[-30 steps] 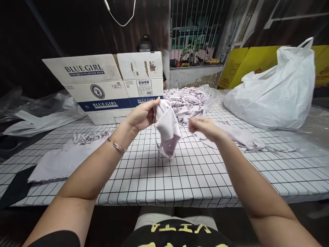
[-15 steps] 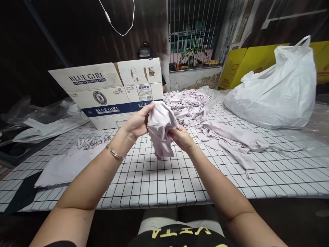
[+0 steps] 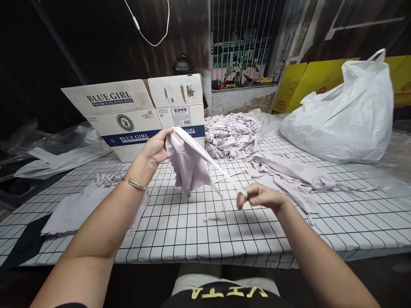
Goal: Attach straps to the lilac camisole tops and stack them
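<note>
My left hand [image 3: 156,147] is closed on the top corner of a pale lilac fabric piece [image 3: 188,164], which hangs above the checked table [image 3: 199,231]. A thin strip of the same fabric [image 3: 214,162] runs taut from that piece down to my right hand [image 3: 258,196], which pinches its end low over the table. A silver bangle sits on my left wrist [image 3: 135,184].
A heap of lilac fabric pieces [image 3: 233,132] lies at the back centre, with loose pieces [image 3: 289,169] trailing right. A Blue Girl cardboard box [image 3: 135,115] stands back left. A full white plastic bag [image 3: 343,115] sits back right. Flat fabric and cut strips [image 3: 80,205] lie left.
My right hand left the bunched fabric and pulled a strip down and to the right. My left hand shifted left, and the piece now hangs open.
</note>
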{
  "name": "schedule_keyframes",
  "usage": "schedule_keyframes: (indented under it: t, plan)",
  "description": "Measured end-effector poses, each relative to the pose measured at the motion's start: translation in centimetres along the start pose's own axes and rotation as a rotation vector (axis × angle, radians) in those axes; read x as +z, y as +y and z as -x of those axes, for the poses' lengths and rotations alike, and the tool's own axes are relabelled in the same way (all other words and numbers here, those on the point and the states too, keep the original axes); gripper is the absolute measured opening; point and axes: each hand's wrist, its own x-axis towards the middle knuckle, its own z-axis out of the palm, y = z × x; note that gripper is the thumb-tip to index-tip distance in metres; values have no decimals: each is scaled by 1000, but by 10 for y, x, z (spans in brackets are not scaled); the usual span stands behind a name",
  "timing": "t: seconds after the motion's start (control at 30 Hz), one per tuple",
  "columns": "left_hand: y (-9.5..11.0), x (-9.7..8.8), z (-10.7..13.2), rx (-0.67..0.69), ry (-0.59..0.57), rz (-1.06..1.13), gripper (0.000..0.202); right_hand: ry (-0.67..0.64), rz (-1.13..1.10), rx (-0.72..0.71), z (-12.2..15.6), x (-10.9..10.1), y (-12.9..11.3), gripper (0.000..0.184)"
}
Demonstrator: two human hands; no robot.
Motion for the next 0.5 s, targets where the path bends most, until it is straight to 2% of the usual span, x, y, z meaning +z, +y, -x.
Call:
schedule_keyframes:
  t: [0.03, 0.07, 0.1, 0.13, 0.2, 0.23, 0.27, 0.33, 0.37, 0.43, 0.5]
  plan:
    - [2, -1, -1, -2, 1, -18, 7, -37, 123, 43, 8, 4, -4, 35]
    - [3, 0, -2, -5, -10, -49, 7, -18, 251, 94, 14, 7, -11, 36]
    - [4, 3, -1, -13, -39, -95, 7, 74, 374, 134, 16, 10, -19, 36]
    - [5, 8, 2, -33, -90, -160, 8, 240, 485, 133, 14, 11, -30, 36]
    - [7, 26, 10, -128, -235, -343, 11, 602, 627, -15, -2, 10, -54, 40]
    - [8, 36, 15, -185, -311, -439, 12, 711, 638, -142, -15, 7, -67, 46]
    - [9, 47, 20, -231, -379, -521, 12, 724, 600, -275, -30, 4, -80, 55]
    - [14, 67, 28, -274, -492, -617, 10, 553, 424, -457, -61, -1, -102, 71]
    - [18, 74, 31, -277, -535, -635, 9, 427, 324, -484, -75, -4, -110, 73]
    - [27, 80, 33, -277, -563, -645, 8, 185, 166, -428, -93, -8, -117, 64]
    - [37, 77, 32, -265, -494, -650, 6, -9, 73, -299, -97, -10, -114, 48]
